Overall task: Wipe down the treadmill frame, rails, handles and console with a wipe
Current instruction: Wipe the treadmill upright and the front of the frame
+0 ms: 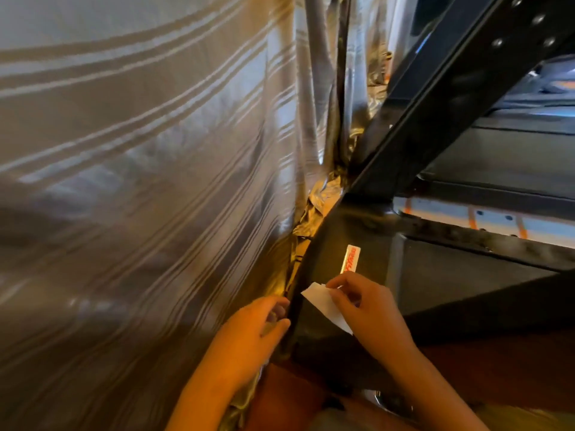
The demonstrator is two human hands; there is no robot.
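1. Head view: we look down on the right grip, whose fingers are curled round a folded white wipe and pinch it. The wipe lies flat against the black motor cover at the front of the treadmill's frame.
2. The wipe sticks out from under this grip on its inner side, toward the left grip, with one corner showing just past the fingertips.
3. Just beyond the right grip's fingertips, farther from us on the same cover, we see a small silver label with red lettering, too blurred to read.
4. The left grip sits beside the right one, apart from it. Its thumb and curled fingers are closed on the edge of a striped grey curtain, right where the fabric meets the cover's rim.
5. The curtain fills everything on the left grip's outer side and hangs high above it.
6. Beyond the right grip a black upright rises, slanting up and outward, with bolts near its top.
7. Outward from the right grip and farther off, we see a pale side rail with orange stripes and, past it, the dark deck.
8. Below both wrists, nearer us, lies a reddish-brown floor.
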